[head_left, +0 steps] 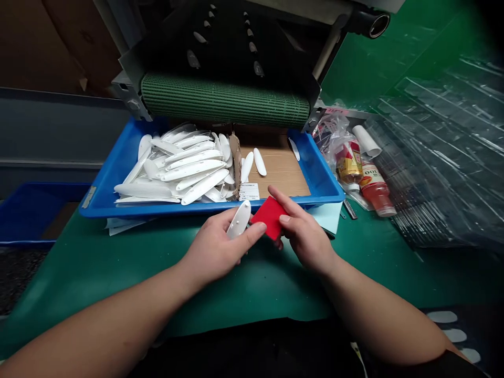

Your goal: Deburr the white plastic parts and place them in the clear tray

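White elongated plastic piece (241, 218) ×1, gripped in curled left hand (214, 241), lower end hidden | red square pad (271, 216) ×1, pinched in right hand (309, 236), above green desk (268, 294) | blue plastic tray (157, 211): three loose pieces (260, 161) right; heap (197, 163) left, overlapping, uncountable

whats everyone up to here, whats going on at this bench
A person's left hand holds a white oval piece; the right hand holds a red square close beside it. Beyond, a blue tray holds heaped white pieces, below the end of a green conveyor belt.
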A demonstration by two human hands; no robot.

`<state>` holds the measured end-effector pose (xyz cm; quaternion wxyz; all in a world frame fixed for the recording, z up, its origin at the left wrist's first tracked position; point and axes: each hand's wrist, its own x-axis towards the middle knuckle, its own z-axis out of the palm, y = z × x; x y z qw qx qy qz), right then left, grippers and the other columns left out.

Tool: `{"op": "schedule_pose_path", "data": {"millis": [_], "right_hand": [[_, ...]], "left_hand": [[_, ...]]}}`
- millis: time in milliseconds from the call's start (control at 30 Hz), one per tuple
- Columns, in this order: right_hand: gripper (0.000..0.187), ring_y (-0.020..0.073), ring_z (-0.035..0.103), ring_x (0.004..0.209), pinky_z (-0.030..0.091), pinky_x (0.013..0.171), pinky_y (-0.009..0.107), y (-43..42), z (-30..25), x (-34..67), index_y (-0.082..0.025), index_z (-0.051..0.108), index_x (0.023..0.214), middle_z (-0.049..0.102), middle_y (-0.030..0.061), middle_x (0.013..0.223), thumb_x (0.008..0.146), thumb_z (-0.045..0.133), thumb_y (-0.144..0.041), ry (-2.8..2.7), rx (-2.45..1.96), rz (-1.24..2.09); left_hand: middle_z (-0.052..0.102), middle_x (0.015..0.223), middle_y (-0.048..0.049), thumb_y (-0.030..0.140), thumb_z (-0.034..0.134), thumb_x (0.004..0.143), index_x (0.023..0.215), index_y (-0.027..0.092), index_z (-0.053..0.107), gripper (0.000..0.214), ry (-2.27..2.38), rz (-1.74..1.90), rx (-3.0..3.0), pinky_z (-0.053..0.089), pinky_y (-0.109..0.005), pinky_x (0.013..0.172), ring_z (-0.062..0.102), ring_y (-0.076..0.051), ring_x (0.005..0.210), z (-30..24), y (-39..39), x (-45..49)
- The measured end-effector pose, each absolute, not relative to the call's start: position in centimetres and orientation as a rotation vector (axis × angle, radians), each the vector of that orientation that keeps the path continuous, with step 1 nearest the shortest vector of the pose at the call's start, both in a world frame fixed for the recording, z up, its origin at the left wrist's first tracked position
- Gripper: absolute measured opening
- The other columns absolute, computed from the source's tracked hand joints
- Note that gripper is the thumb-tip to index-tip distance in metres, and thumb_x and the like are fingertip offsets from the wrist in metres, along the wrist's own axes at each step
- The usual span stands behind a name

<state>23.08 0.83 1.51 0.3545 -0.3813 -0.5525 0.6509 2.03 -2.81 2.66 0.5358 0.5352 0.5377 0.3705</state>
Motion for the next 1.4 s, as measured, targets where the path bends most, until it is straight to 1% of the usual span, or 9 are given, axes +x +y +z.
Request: {"op": "schedule_pose_path", "data": {"millis": [100,200,267,633,733,867,1033,1200,1400], "right_hand": [[0.060,0.0195,0.062,0.076,0.051,0.073,0.034,1.4,2.0,23.7,-0.028,0.042,0.162,0.068,0.0017,0.086,0.106,0.051,-0.048,-1.738,-1.081,1.492],[0.035,0.0238,0.066,0.095,0.051,0.086,0.037,2.2,3.0,24.2,-0.025,0.075,0.123,0.071,0.0071,0.103,0.104,0.057,-0.048,-2.011,-1.146,1.053],[0.029,0.0259,0.065,0.106,0.051,0.091,0.038,2.1,3.6,24.5,-0.024,0.074,0.117,0.070,0.0087,0.113,0.102,0.062,-0.046,-2.058,-1.074,0.912],[0.079,0.0181,0.066,0.083,0.056,0.077,0.031,-0.4,3.9,24.0,-0.038,0.030,0.165,0.070,0.0021,0.098,0.099,0.072,-0.037,-1.752,-0.680,1.985],[0.062,0.0169,0.065,0.081,0.054,0.073,0.028,-0.4,3.6,23.8,-0.037,0.049,0.157,0.071,0.0027,0.102,0.099,0.070,-0.037,-1.761,-0.637,2.047],[0.023,0.0133,0.054,0.059,0.046,0.054,0.024,-0.2,3.1,23.8,-0.026,0.084,0.113,0.068,0.0027,0.074,0.099,0.068,-0.037,-1.784,-0.681,1.874],[0.028,0.0097,0.050,0.041,0.040,0.035,0.019,0.4,2.9,24.0,-0.030,0.080,0.120,0.068,0.0010,0.066,0.094,0.074,-0.040,-1.186,-0.879,1.761],[0.054,0.0174,0.066,0.050,0.053,0.039,0.024,-0.1,2.8,23.4,-0.030,0.070,0.139,0.071,0.0013,0.067,0.088,0.083,-0.038,-1.214,-0.816,1.977],[0.030,0.0104,0.056,0.040,0.043,0.033,0.016,-0.7,2.7,22.8,-0.026,0.081,0.119,0.064,-0.0015,0.056,0.094,0.075,-0.042,-1.395,-0.838,2.053]], "left_hand": [[0.059,0.059,0.0024,0.060,0.071,0.090,0.086,0.019,0.061,0.042,1.262,0.968,1.085,0.041,-0.021,0.041,0.053,-0.012,0.043,2.6,-2.4,2.1],[0.058,0.056,0.0025,0.054,0.068,0.092,0.079,0.019,0.055,0.039,1.206,1.049,0.989,0.038,-0.020,0.039,0.051,-0.011,0.041,2.3,-2.1,1.8],[0.057,0.056,0.0032,0.051,0.069,0.091,0.079,0.019,0.055,0.037,1.152,1.014,1.028,0.039,-0.019,0.039,0.050,-0.011,0.041,2.3,-2.0,1.6],[0.058,0.062,0.0016,0.059,0.073,0.088,0.084,0.017,0.062,0.044,0.949,0.734,1.180,0.041,-0.020,0.042,0.051,-0.011,0.047,2.6,-2.1,1.8],[0.057,0.064,0.0011,0.063,0.072,0.088,0.086,0.017,0.061,0.047,0.981,0.750,1.162,0.039,-0.021,0.045,0.049,-0.011,0.051,2.4,-2.2,2.0],[0.053,0.063,0.0023,0.062,0.064,0.095,0.079,0.018,0.056,0.047,1.050,0.823,1.264,0.039,-0.022,0.052,0.048,-0.011,0.056,2.0,-2.3,2.0],[0.052,0.059,0.0027,0.062,0.049,0.101,0.090,0.018,0.065,0.048,1.060,0.784,1.311,0.043,-0.024,0.053,0.051,-0.013,0.053,1.7,-2.4,1.6],[0.067,0.075,-0.0028,0.056,0.045,0.104,0.084,0.020,0.068,0.048,0.979,0.644,1.469,0.044,-0.026,0.056,0.054,-0.015,0.059,2.4,-2.4,1.8],[0.067,0.071,-0.0038,0.044,0.046,0.105,0.078,0.024,0.072,0.042,0.874,0.604,1.678,0.048,-0.031,0.068,0.060,-0.021,0.067,2.7,-2.6,2.2]]}}
